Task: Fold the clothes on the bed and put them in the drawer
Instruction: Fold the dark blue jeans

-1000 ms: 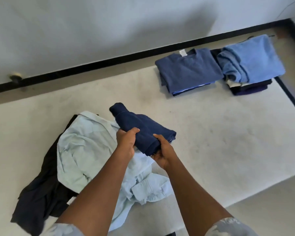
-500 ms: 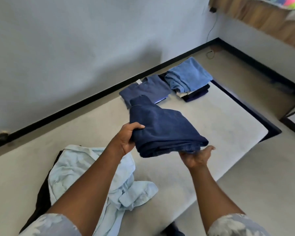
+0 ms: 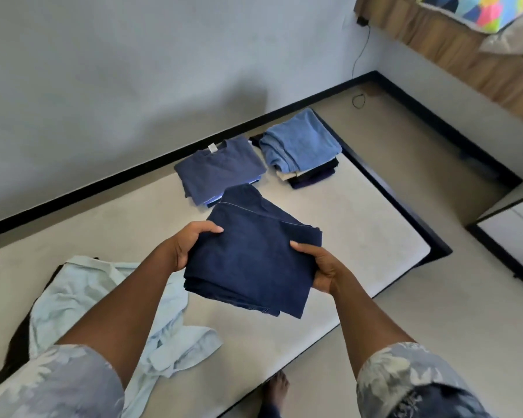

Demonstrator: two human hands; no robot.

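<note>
Two-handed hold: left hand and right hand clamped on opposite edges of folded jeans, lifted above bed, near dark-blue pile and light-blue pile. Risk: bottom layers sagging, fold slipping open if grip slackens. Pale shirt unfolded, left.

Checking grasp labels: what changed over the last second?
The navy garment rose from over the light blue shirt and moved right, toward the folded stacks. The right hand opened underneath it, then retook its grip; the left hand held throughout. Shirt and stacks unchanged.
</note>
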